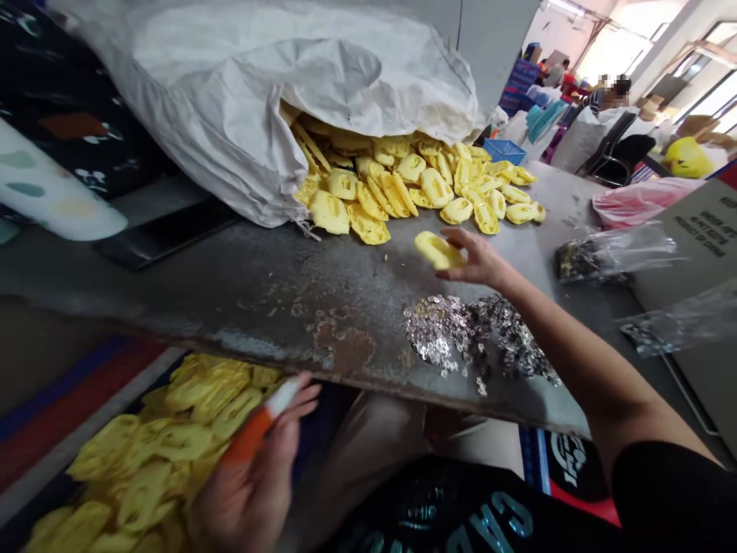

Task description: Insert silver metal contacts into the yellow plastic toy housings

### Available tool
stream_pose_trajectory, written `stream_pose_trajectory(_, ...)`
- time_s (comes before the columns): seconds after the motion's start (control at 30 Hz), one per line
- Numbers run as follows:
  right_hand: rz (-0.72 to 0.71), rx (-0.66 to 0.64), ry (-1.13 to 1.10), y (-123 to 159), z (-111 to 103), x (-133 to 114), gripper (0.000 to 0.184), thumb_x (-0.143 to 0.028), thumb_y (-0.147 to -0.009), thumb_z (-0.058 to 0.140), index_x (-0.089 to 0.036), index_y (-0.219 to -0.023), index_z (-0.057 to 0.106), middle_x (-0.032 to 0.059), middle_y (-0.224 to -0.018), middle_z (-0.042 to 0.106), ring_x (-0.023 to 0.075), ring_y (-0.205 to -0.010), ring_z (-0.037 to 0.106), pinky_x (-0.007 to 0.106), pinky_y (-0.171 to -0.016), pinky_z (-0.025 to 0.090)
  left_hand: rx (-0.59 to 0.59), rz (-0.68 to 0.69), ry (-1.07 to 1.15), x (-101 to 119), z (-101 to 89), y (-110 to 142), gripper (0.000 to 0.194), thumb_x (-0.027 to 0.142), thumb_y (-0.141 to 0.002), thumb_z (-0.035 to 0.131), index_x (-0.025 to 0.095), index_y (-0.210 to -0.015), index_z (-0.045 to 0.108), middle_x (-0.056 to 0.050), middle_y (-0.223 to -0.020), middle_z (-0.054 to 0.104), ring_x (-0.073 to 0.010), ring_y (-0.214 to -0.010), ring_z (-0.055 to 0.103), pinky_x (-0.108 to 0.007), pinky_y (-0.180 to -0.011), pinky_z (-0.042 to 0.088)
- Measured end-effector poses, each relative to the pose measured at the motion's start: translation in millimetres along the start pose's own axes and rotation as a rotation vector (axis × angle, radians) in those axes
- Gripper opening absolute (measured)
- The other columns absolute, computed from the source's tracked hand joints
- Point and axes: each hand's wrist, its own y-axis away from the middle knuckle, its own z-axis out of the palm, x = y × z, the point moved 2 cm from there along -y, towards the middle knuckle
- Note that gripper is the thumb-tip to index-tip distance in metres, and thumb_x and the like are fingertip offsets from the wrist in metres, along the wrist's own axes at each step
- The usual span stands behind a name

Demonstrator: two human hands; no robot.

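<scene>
My right hand (473,259) is closed on a yellow oval plastic piece (436,250), lifted just above the metal table. Below that wrist lies a pile of small shiny metal parts (441,334). My left hand (262,465) is blurred and hangs in front of the table edge, over a heap of yellow plastic pieces (181,442). Its fingers are stretched out, and an orange and white covering (250,438) runs along one of them. A large white woven sack (242,107) lies at the back, with more yellow pieces (397,188) spilling from its mouth.
A dark flat phone-like slab (173,230) lies on the table (242,269) at the left. A blue basket (504,151) stands behind the yellow pieces. To the right are clear bags with small parts (610,253) and a grey carton (691,253). People sit far back.
</scene>
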Motion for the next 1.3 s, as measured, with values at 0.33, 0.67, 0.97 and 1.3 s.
stream_pose_trajectory(0.33, -0.137, 0.269, -0.288, 253, 50, -99, 0.097, -0.069, -0.099, 0.087, -0.032, -0.177, 0.042, 0.0190, -0.162, 0.066, 0.0391, -0.142, 0.068, 0.063, -0.116, 0.064, -0.606, -0.314, 0.655, 47, 168.6, 31, 0.057, 0.050, -0.083, 0.107, 0.029, -0.130, 0.082, -0.006, -0.137, 0.087, -0.0247, -0.124, 0.083, -0.035, -0.109, 0.066)
stream_pose_trajectory(0.67, -0.054, 0.258, -0.330, 358, 38, -56, 0.048, -0.056, -0.111, 0.077, -0.032, -0.152, 0.072, 0.0098, -0.145, 0.079, 0.0286, -0.136, 0.075, 0.049, -0.113, 0.066, -0.935, -0.721, 0.453, 28, 144.9, 70, 0.078, 0.075, -0.092, 0.091, 0.024, -0.150, 0.078, -0.015, -0.139, 0.088, -0.0376, -0.120, 0.088, -0.046, -0.100, 0.072)
stream_pose_trajectory(0.97, 0.392, 0.402, 0.249, 340, 4, 45, 0.012, -0.031, -0.107, 0.076, -0.031, -0.115, 0.085, 0.0069, -0.112, 0.081, 0.0343, -0.115, 0.070, 0.056, -0.103, 0.052, -0.923, -0.901, 0.323, 49, 139.9, 62, 0.085, 0.090, -0.097, 0.072, 0.013, -0.131, 0.087, -0.016, -0.111, 0.090, -0.0336, -0.098, 0.087, -0.033, -0.069, 0.071)
stream_pose_trajectory(1.3, 0.314, 0.374, 0.346, 349, -1, 21, 0.015, -0.037, -0.114, 0.069, -0.032, -0.113, 0.084, 0.0056, -0.115, 0.080, 0.0318, -0.114, 0.067, 0.051, -0.097, 0.049, -0.818, -0.931, 0.249, 70, 153.5, 57, 0.083, 0.088, -0.097, 0.075, 0.019, -0.142, 0.084, -0.015, -0.116, 0.092, -0.0314, -0.093, 0.089, -0.034, -0.075, 0.072)
